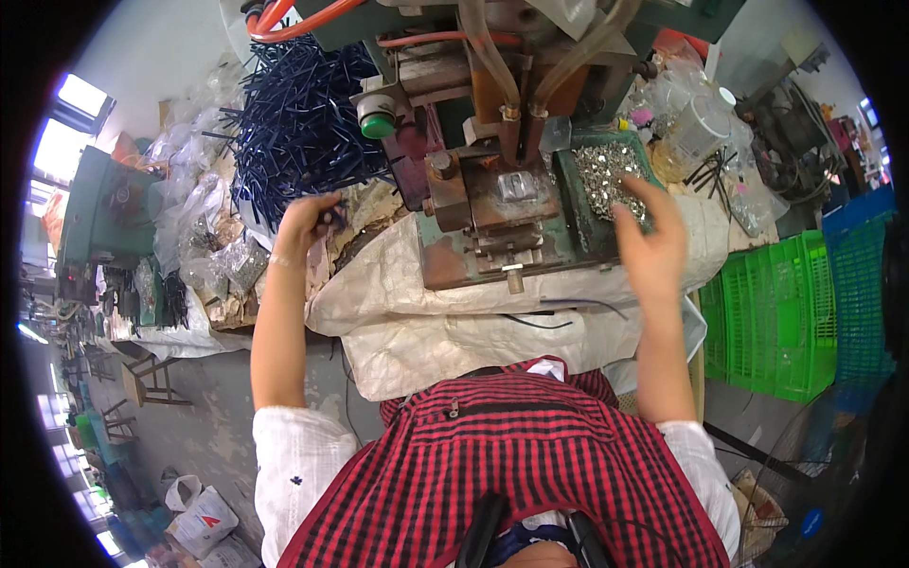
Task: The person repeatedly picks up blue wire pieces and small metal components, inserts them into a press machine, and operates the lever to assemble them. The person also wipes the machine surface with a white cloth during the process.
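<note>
My left hand (305, 221) is at the near edge of a heap of thin dark blue strips (303, 123). Its fingers are closed in a pinch, with a bit of dark blue strip (338, 217) showing at the tips. My right hand (653, 243) hovers by the near side of a green tray (579, 220) of small shiny metal pieces (606, 172). Thumb and fingers there are spread, and nothing shows between them. Between the hands stands a bench press (508, 118), its metal block (517, 187) under the ram. Neither hand touches the press.
A round green button (377, 124) sits on the press's left side. Crumpled pale sheeting (426, 331) covers the bench front, with loose dark strips (537, 322) on it. Clear plastic bags (204, 180) lie left. Green crates (772, 317) stand at right, beside a plastic jar (696, 128).
</note>
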{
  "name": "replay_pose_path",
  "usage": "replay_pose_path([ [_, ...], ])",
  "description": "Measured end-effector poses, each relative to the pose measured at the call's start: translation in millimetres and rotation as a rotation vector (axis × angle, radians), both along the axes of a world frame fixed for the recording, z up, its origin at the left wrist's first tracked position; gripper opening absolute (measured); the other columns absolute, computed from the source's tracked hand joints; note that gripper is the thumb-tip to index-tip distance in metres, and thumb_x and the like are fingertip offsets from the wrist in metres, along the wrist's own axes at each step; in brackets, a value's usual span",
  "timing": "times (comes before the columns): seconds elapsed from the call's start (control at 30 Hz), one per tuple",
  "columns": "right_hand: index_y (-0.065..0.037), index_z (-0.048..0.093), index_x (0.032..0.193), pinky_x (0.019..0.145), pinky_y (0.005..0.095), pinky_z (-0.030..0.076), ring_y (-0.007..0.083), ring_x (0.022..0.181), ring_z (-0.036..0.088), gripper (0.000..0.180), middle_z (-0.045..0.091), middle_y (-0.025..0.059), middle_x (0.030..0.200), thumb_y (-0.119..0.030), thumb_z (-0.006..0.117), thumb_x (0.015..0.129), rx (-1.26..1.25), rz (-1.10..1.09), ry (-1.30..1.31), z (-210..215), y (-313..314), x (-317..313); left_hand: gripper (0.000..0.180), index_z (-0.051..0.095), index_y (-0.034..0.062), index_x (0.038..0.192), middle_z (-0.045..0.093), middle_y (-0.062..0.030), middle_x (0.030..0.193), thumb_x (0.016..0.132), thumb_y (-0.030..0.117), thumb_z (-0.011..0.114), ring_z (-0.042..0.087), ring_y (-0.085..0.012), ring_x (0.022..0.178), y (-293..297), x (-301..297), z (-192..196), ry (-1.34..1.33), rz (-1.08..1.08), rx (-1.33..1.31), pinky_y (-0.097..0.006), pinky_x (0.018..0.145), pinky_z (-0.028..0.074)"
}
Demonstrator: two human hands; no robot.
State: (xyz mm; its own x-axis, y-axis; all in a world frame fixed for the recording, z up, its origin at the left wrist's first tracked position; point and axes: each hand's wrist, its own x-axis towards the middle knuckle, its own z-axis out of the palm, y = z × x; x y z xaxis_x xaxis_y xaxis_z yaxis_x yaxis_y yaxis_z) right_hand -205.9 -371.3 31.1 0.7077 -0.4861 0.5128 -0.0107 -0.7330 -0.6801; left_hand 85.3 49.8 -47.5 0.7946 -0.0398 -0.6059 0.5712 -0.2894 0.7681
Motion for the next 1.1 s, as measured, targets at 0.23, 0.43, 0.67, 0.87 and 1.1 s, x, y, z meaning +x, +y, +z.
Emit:
replay_pose_path([
  [0.23, -0.005, 0.074, 0.1, 0.082, 0.0455, 0.051, 0.036, 0.093, 0.062, 0.025, 0.068, 0.0133, 0.094, -0.017, 0.08, 0.08, -0.465, -0.227, 0.172, -50, -28, -12, 0.038, 0.07, 0.0022, 0.11, 0.067, -0.0014, 0.081, 0.11, 0.034, 0.05, 0.061, -0.0104, 0.062, -49, -120, 68, -0.319, 0.052, -0.3, -0.023, 0.047, 0.041],
  [0.43, -0.007, 0.07, 0.085, 0.078, 0.0475, 0.05, 0.036, 0.091, 0.061, 0.011, 0.068, 0.012, 0.09, -0.014, 0.077, 0.082, -0.419, -0.246, 0.123, -47, -24, 20, 0.019, 0.075, 0.0034, 0.101, 0.072, -0.0111, 0.099, 0.083, 0.002, 0.074, 0.069, -0.0186, 0.069, -171, -198, 132, -1.98, -0.486, 0.02, -0.029, 0.062, 0.055],
  [0.67, -0.005, 0.073, 0.095, 0.082, 0.0458, 0.051, 0.0377, 0.092, 0.065, 0.01, 0.071, 0.0153, 0.093, -0.013, 0.068, 0.092, -0.156, -0.236, -0.004, -33, -31, 29, 0.029, 0.076, 0.0011, 0.099, 0.07, -0.008, 0.091, 0.072, 0.007, 0.086, 0.069, -0.0192, 0.069, -197, -202, 121, -1.968, -0.642, 0.135, -0.03, 0.054, 0.053],
  [0.87, -0.002, 0.073, 0.113, 0.086, 0.036, 0.055, 0.0237, 0.095, 0.072, 0.023, 0.076, 0.013, 0.105, -0.016, 0.068, 0.097, 0.121, -0.222, 0.061, -62, -54, 32, 0.027, 0.077, 0.0058, 0.1, 0.072, -0.0056, 0.103, 0.074, 0.012, 0.076, 0.069, -0.0145, 0.068, -193, -194, 104, -2.059, -0.606, 0.046, -0.028, 0.055, 0.054],
  [1.1, 0.0, 0.071, 0.115, 0.091, 0.0305, 0.053, 0.0164, 0.099, 0.069, 0.02, 0.075, 0.0095, 0.109, -0.009, 0.065, 0.099, 0.074, -0.071, 0.026, -74, -60, 31, 0.031, 0.073, 0.0098, 0.111, 0.072, -0.0063, 0.111, 0.081, 0.018, 0.072, 0.068, -0.016, 0.075, -157, -212, 101, -1.904, -0.404, -0.023, -0.032, 0.062, 0.055],
])
